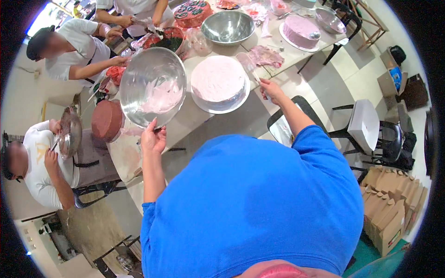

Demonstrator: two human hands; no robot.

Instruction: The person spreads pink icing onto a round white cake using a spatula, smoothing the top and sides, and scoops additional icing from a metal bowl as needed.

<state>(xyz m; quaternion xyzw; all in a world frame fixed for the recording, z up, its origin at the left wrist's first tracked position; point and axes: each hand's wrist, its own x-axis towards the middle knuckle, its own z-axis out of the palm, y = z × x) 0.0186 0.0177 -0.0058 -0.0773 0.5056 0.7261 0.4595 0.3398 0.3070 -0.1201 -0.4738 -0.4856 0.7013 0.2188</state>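
Note:
My left hand (153, 136) grips the near rim of a stainless steel mixing bowl (149, 67). The bowl is tilted towards me, and pale pink frosting (162, 97) clings to its lower inside. In my right hand (272, 91) is the handle of a spatula (246, 62), its blade smeared with pink. Between the two hands, a round cake (219, 77) coated in pale pink frosting rests on a white cake board (222, 110). The spatula blade is just right of the cake; I cannot tell whether they touch. Crumpled pink-smeared plastic (266, 56) lies beyond the blade.
Another steel bowl (228, 28), a red cake with dark piping (193, 14) and a pink cake (301, 32) stand farther along the table (194, 118). At left are a brown cake (107, 120) and several co-workers (78, 52). Chairs (363, 125) stand at right.

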